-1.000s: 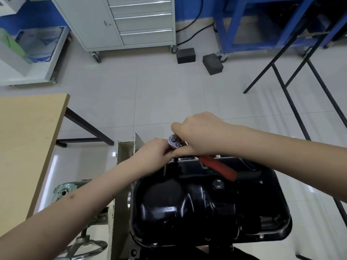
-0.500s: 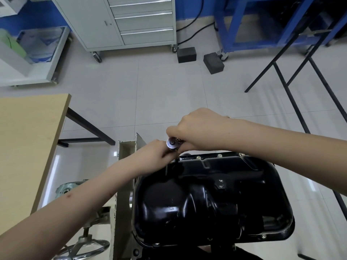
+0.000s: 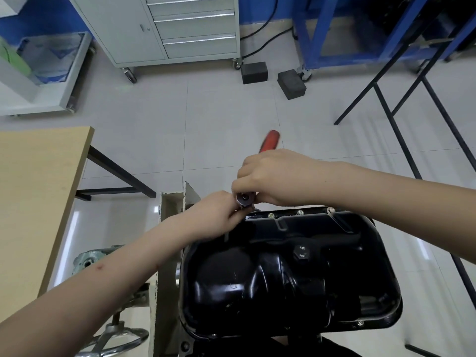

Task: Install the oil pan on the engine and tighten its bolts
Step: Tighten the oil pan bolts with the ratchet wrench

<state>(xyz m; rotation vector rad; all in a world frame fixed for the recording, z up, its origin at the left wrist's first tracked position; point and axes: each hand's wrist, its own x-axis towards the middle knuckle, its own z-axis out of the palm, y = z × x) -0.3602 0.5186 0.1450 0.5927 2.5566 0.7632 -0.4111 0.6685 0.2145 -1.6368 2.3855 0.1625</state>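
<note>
The black oil pan (image 3: 288,276) sits upside-down on the engine, filling the lower middle of the head view. Several bolts (image 3: 300,212) line its far flange. At the pan's far left corner stands a ratchet wrench (image 3: 244,198) with a chrome head and a red handle (image 3: 270,140) pointing away from me. My right hand (image 3: 273,176) grips the wrench just behind its head. My left hand (image 3: 219,212) holds the socket stem below the head; its fingertips are hidden.
A wooden table (image 3: 33,197) stands at the left. A beige engine stand post (image 3: 167,228) and a metal handwheel (image 3: 116,338) are beside the pan. Black frame legs (image 3: 412,161) cross the right side. A drawer cabinet (image 3: 180,27) and two black blocks (image 3: 291,83) lie farther back.
The red handle has swung from over the pan, pointing right toward me, round to pointing away over the floor. My right hand turned with it; the left hand stayed at the socket.
</note>
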